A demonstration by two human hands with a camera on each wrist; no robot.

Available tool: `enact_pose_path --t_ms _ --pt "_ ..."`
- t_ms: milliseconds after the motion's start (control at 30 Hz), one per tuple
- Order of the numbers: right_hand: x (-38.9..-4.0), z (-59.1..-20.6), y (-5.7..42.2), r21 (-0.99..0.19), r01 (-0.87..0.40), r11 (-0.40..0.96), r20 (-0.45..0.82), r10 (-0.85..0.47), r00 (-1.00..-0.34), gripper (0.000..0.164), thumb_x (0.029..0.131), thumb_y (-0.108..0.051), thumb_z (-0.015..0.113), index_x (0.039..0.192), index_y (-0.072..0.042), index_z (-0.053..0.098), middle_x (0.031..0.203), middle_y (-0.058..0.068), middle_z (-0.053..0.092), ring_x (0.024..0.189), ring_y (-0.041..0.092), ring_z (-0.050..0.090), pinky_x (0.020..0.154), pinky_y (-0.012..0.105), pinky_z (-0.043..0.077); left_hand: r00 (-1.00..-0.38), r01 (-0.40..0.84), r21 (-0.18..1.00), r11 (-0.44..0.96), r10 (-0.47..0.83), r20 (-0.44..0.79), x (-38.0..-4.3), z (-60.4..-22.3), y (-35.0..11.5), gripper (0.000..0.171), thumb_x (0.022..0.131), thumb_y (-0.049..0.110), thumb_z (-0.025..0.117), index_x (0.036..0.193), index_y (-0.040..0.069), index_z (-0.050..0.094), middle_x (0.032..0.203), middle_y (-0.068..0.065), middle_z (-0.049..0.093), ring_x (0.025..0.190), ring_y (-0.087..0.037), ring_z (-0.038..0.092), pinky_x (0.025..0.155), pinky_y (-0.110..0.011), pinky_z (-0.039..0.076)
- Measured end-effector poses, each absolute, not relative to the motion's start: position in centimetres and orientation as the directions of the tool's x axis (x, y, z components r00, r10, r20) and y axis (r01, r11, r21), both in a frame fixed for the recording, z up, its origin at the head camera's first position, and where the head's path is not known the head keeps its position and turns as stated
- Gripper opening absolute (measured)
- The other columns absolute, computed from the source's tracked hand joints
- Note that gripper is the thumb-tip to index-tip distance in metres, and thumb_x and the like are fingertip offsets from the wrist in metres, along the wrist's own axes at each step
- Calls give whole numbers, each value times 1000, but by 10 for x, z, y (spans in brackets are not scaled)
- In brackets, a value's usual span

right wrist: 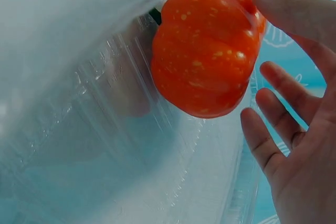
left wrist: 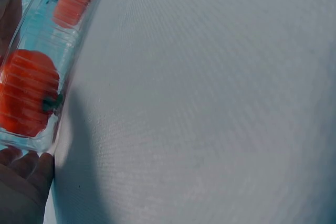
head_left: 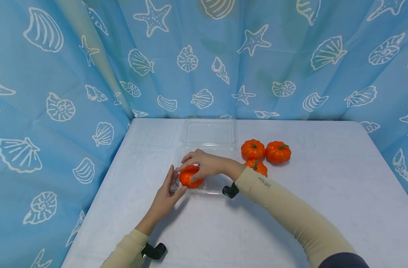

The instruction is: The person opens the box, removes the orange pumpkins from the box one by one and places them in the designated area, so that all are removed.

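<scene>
A clear hinged plastic box (head_left: 212, 186) lies on the table with its lid (head_left: 208, 133) folded back. In its left end is a small orange pumpkin (head_left: 186, 181), tilted so that its green stem faces the near wall, as the left wrist view shows through the plastic. My right hand (head_left: 207, 163) reaches over the box, thumb and forefinger at the pumpkin; in the right wrist view, other fingers (right wrist: 260, 129) spread away from it. At the near left corner, my left hand (head_left: 161, 203) touches the box from outside with fairly straight fingers.
Three more orange pumpkins sit close together right of the box: one (head_left: 253, 150) at the back, one (head_left: 278, 152) farther right, and one (head_left: 255, 167) in front, partly behind my right forearm. A blue shell-print curtain (head_left: 204, 82) hangs behind the white table (head_left: 324, 186).
</scene>
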State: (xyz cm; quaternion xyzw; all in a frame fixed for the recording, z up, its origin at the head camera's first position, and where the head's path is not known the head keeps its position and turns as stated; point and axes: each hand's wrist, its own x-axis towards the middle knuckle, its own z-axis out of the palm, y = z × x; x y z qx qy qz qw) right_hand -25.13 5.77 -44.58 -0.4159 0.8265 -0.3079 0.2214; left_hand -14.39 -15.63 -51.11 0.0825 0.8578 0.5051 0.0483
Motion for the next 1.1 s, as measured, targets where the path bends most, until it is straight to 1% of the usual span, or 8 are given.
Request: enact_pose_path --t_ms 100,300,400,433,533,633,900,1100 --pt "-249 -446 56 -689 -545 478 -131 -821 -555 47 88 -20 80 134 -26 70 145 3 52 133 25 39 104 40 48 -981 103 873 477 193 10 -144 -512 -156 91 97 35 69 165 15 11 166 -10 28 150 -31 31 119 -52 27" --pt "-246 -445 57 -671 -529 520 -166 -801 -576 42 87 -18 80 128 -26 72 144 1 54 136 26 40 116 50 35 -980 122 874 471 196 31 -144 -512 -155 91 97 34 69 165 13 12 165 -9 31 150 -31 32 119 -52 27" --pt "-245 -444 59 -673 -520 526 -167 -793 -586 42 87 -19 81 127 -28 71 140 -2 57 130 22 46 113 44 40 -980 125 874 469 194 36 -144 -512 -154 91 97 33 69 165 12 12 164 -9 32 150 -31 32 119 -52 26" --pt "-245 -444 61 -675 -514 529 -168 -789 -591 42 87 -19 81 126 -29 70 139 -3 58 127 21 47 107 41 46 -980 125 876 466 194 37 -144 -512 -154 91 97 33 70 165 12 12 164 -10 32 150 -32 31 120 -52 26" --pt "-246 -444 64 -688 -494 532 -170 -780 -602 41 87 -18 81 124 -28 68 133 -5 61 121 18 50 100 34 50 -981 116 882 457 189 30 -144 -513 -154 91 97 31 70 165 13 11 164 -9 32 150 -31 31 120 -53 25" --pt "-247 -444 69 -707 -478 521 -167 -780 -604 40 87 -16 79 124 -24 65 129 -3 61 119 18 52 99 32 51 -982 107 885 453 187 23 -145 -513 -154 91 97 29 70 165 14 11 164 -9 33 150 -30 31 119 -54 27" --pt "-250 -449 87 -719 -491 492 -133 -791 -597 49 92 -14 71 139 -23 63 141 3 52 124 19 51 102 34 50 -981 111 873 475 193 20 -144 -514 -155 91 98 31 70 165 15 11 165 -7 33 150 -30 32 116 -56 33" --pt "-249 -447 96 -749 -428 506 -145 -755 -640 44 91 -14 72 133 -21 61 133 0 55 118 18 54 103 36 50 -981 121 870 477 193 31 -144 -514 -155 91 98 28 69 165 14 10 165 -7 32 151 -30 29 117 -56 31"
